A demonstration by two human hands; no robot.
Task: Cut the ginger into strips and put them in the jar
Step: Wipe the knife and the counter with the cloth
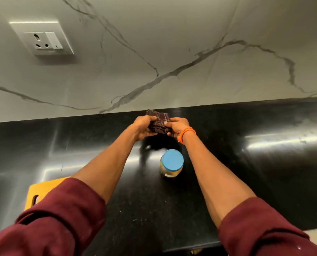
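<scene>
Both hands are stretched forward and meet on a dark checked cloth [158, 120] near the back of the table. The left hand [143, 126] has its fingers curled round the cloth's left side, and the right hand [176, 126], with an orange thread [187, 133] round its wrist, pinches the right side. The cloth is bunched between them, close to the marble wall [172, 52]. Nearer the person, between the forearms, a jar [171, 163] stands upright on the black table [246, 172] with its blue lid [172, 159] on; pale contents show through the glass. A yellow cutting board [41, 191] lies at the left, partly hidden by the maroon sleeve [52, 218]. A white socket [43, 38] sits on the wall.
</scene>
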